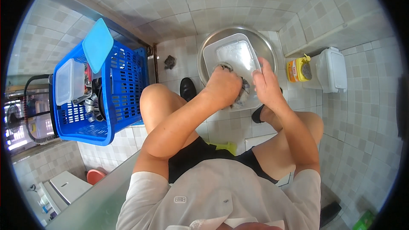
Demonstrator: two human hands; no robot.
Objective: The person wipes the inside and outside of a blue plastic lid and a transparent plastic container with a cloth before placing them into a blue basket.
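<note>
Two hands (226, 85), one held translucent tub (221, 51) and one steel basin (266, 47) are being counted — likewise, one blue basket (85, 132), one light-blue lid (98, 45), one yellow bottle (294, 71) and two worn black shoes (187, 89) are being shown.

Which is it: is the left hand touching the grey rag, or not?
Touching: the head view shows the left hand closed over the grey rag, which pokes out on either side.
</note>
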